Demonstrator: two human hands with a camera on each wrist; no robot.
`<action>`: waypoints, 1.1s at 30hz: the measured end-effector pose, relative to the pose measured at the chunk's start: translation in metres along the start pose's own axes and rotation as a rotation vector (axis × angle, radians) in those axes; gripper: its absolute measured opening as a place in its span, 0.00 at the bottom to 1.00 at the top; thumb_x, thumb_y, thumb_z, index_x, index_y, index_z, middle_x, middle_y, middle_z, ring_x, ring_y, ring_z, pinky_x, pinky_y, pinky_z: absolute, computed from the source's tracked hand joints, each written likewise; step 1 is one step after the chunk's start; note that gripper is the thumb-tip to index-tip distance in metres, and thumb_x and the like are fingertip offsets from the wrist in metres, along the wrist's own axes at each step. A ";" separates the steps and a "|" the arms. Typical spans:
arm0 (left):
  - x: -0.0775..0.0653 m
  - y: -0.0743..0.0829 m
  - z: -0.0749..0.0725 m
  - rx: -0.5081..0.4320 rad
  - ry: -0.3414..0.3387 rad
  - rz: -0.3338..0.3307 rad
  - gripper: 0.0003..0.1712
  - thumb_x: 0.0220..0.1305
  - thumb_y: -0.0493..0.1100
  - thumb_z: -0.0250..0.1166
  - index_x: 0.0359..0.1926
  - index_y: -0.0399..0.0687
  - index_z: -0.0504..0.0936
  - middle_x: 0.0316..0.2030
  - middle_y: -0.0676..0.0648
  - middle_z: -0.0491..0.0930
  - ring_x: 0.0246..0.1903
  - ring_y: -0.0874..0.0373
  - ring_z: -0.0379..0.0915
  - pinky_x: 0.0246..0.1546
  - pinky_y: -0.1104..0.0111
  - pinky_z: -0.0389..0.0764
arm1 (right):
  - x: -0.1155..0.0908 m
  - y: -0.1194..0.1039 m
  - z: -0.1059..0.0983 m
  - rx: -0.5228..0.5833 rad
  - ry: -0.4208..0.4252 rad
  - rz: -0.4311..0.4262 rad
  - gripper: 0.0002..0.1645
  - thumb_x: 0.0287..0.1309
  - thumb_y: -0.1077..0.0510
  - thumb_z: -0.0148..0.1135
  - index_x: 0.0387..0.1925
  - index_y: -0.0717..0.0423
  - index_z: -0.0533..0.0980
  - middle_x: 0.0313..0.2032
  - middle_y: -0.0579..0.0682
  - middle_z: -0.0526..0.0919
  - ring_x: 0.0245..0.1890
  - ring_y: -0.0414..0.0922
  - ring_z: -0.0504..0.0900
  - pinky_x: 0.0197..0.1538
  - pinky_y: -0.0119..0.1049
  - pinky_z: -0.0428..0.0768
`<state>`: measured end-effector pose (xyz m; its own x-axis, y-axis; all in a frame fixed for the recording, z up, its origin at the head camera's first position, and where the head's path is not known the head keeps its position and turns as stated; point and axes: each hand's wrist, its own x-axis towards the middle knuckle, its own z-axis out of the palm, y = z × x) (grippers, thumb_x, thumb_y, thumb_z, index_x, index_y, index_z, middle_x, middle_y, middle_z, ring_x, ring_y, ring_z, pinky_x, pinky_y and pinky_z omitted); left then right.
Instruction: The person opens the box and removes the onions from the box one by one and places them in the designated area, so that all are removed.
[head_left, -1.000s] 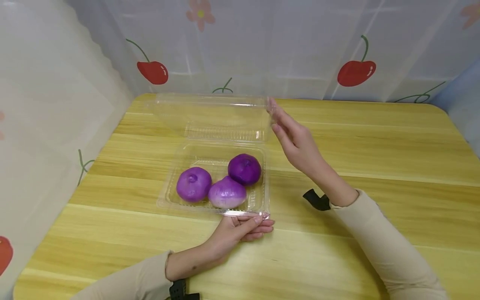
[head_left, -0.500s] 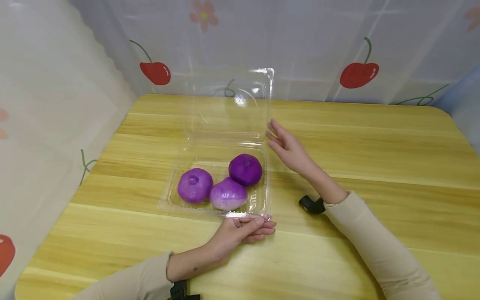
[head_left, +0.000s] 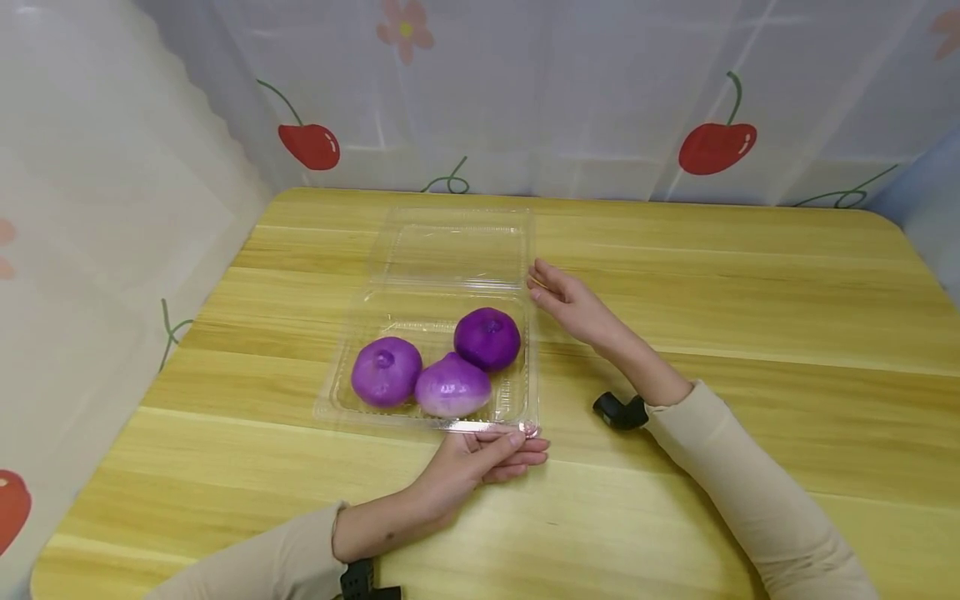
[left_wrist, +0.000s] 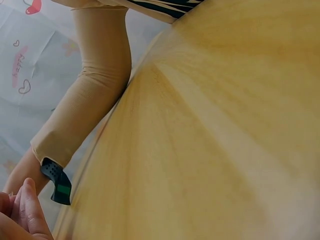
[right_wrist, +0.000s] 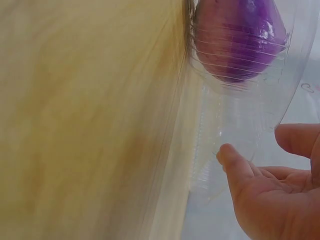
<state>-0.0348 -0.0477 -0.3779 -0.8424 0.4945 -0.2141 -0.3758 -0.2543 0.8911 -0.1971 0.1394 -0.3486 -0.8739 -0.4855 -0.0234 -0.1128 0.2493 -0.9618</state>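
Left wrist shows curtain lettering [left_wrist: 18, 68] "happy"; head, 3 onions [head_left: 453, 387].

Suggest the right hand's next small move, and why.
Probably reach the right hand toward the darkest onion: the lid lies folded back, so it isn't covering that onion, which of the three sits nearest this hand, while the left hand is at the container's front rim.
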 end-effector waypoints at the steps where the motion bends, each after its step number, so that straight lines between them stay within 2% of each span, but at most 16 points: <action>1: 0.000 0.000 0.000 -0.002 -0.001 0.000 0.23 0.69 0.41 0.55 0.54 0.22 0.70 0.48 0.35 0.78 0.46 0.51 0.77 0.49 0.61 0.76 | 0.000 0.000 0.000 -0.001 0.001 0.002 0.34 0.71 0.62 0.43 0.69 0.71 0.43 0.68 0.65 0.52 0.67 0.52 0.55 0.66 0.41 0.58; 11: 0.000 0.001 0.002 -0.021 0.011 -0.014 0.23 0.69 0.41 0.56 0.55 0.23 0.71 0.48 0.35 0.78 0.46 0.51 0.77 0.49 0.62 0.76 | -0.002 -0.001 -0.001 -0.013 -0.004 0.011 0.33 0.71 0.61 0.43 0.69 0.71 0.43 0.67 0.64 0.54 0.66 0.51 0.56 0.65 0.40 0.59; 16: -0.003 0.004 0.002 -0.068 -0.003 -0.078 0.24 0.69 0.42 0.56 0.54 0.23 0.71 0.47 0.34 0.78 0.47 0.49 0.77 0.48 0.64 0.77 | -0.004 -0.003 -0.001 -0.025 -0.012 0.008 0.33 0.71 0.61 0.43 0.69 0.71 0.44 0.68 0.64 0.53 0.66 0.52 0.56 0.66 0.41 0.58; 19: -0.007 0.008 0.002 -0.074 -0.057 -0.123 0.24 0.69 0.43 0.55 0.54 0.22 0.71 0.47 0.33 0.78 0.47 0.49 0.77 0.48 0.64 0.77 | -0.005 -0.003 -0.002 -0.042 -0.009 0.014 0.34 0.71 0.60 0.43 0.69 0.71 0.44 0.68 0.63 0.53 0.66 0.52 0.57 0.66 0.41 0.57; 22: -0.011 0.015 0.001 -0.014 -0.173 -0.133 0.24 0.70 0.43 0.54 0.53 0.21 0.72 0.47 0.33 0.77 0.47 0.48 0.77 0.48 0.62 0.77 | -0.009 -0.003 -0.003 -0.057 -0.005 0.019 0.34 0.71 0.59 0.44 0.69 0.70 0.45 0.68 0.63 0.54 0.66 0.52 0.57 0.66 0.41 0.57; 25: -0.018 0.027 0.001 0.081 -0.319 -0.093 0.22 0.71 0.41 0.52 0.53 0.22 0.73 0.47 0.34 0.78 0.47 0.47 0.77 0.48 0.57 0.76 | -0.013 -0.004 -0.005 -0.065 -0.013 0.011 0.34 0.71 0.60 0.43 0.69 0.70 0.44 0.68 0.64 0.53 0.67 0.52 0.56 0.66 0.41 0.56; 27: -0.022 0.036 0.001 0.132 -0.400 -0.040 0.21 0.72 0.40 0.51 0.53 0.23 0.74 0.48 0.35 0.78 0.47 0.46 0.76 0.48 0.54 0.76 | -0.017 -0.006 -0.007 -0.075 -0.020 0.001 0.34 0.71 0.59 0.43 0.69 0.70 0.44 0.68 0.63 0.52 0.67 0.52 0.55 0.66 0.42 0.56; 30: -0.028 0.053 -0.001 0.186 -0.468 0.060 0.19 0.71 0.38 0.51 0.52 0.24 0.74 0.48 0.36 0.78 0.48 0.45 0.76 0.48 0.49 0.75 | -0.025 -0.008 -0.009 -0.082 -0.029 -0.009 0.35 0.71 0.57 0.44 0.70 0.68 0.43 0.69 0.62 0.51 0.67 0.52 0.55 0.66 0.43 0.57; 33: -0.031 0.070 -0.007 0.255 -0.484 0.184 0.17 0.70 0.35 0.51 0.51 0.22 0.74 0.48 0.34 0.78 0.48 0.43 0.76 0.47 0.47 0.74 | -0.034 -0.012 -0.011 -0.091 -0.029 -0.020 0.36 0.71 0.56 0.45 0.71 0.64 0.44 0.69 0.61 0.53 0.67 0.51 0.56 0.65 0.43 0.59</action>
<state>-0.0378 -0.0865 -0.3111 -0.5897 0.8005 0.1072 -0.0842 -0.1929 0.9776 -0.1715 0.1624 -0.3333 -0.8573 -0.5146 -0.0136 -0.1738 0.3141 -0.9333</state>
